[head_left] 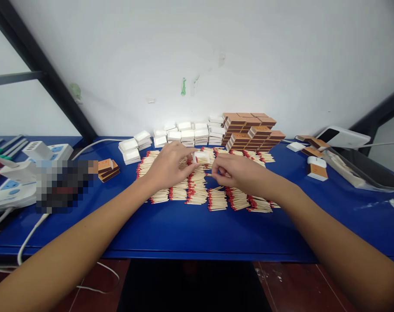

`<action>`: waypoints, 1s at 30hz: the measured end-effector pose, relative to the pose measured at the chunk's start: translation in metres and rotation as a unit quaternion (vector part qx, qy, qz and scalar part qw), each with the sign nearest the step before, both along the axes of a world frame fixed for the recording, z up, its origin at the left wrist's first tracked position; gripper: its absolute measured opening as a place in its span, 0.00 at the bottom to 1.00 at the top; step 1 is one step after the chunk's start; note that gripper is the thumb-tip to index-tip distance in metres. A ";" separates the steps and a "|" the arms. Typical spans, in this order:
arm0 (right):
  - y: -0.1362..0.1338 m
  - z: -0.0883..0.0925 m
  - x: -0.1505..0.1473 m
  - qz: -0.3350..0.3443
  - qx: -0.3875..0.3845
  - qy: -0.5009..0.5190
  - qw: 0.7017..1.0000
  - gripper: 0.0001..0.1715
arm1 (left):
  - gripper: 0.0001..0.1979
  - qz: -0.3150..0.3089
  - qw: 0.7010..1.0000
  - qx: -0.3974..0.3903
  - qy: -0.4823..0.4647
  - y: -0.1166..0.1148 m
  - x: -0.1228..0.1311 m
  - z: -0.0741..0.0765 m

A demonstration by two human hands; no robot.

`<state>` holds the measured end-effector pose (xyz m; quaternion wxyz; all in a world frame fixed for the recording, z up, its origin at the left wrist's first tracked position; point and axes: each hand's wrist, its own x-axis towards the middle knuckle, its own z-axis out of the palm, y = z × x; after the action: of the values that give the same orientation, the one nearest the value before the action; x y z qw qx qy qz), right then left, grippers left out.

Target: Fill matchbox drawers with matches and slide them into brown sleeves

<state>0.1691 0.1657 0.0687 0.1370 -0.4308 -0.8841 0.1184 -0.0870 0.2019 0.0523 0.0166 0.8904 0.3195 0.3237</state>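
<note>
Between the thumb and fingers of my left hand (171,164) is a small white matchbox tray (201,157), with some matches lying inside it. Close by on the right, my right hand (231,171) is closed in a pinch, and a match (209,174) sticks out from its fingertips toward the left. Under and around both hands lie rows of loose red-tipped matches (197,190) on the blue table. Part of these rows is hidden by my hands.
White matchbox trays (185,134) line the wall. Right of them stands a stack of brown matchboxes (249,130). At the left are a few matchboxes (108,169) and a power strip (18,182) with cables. More boxes (317,171) and a white device (343,136) sit at the right.
</note>
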 end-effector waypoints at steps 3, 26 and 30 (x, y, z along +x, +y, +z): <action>0.002 -0.001 0.002 -0.013 0.082 0.053 0.995 0.05 | 0.12 -0.028 1.000 -0.010 -0.010 -0.002 0.002 -0.001; 0.018 -0.009 0.011 -0.057 0.091 -0.043 0.993 0.11 | 0.13 0.009 0.998 -0.009 -0.064 0.000 0.000 0.000; 0.020 -0.015 0.007 -0.049 0.071 -0.067 0.994 0.13 | 0.14 0.012 0.998 0.002 -0.060 0.002 -0.001 -0.002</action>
<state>0.1765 0.1860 0.0540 0.1129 -0.4695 -0.8755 0.0192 -0.0882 0.2039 0.0507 0.0298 0.8657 0.3275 0.3773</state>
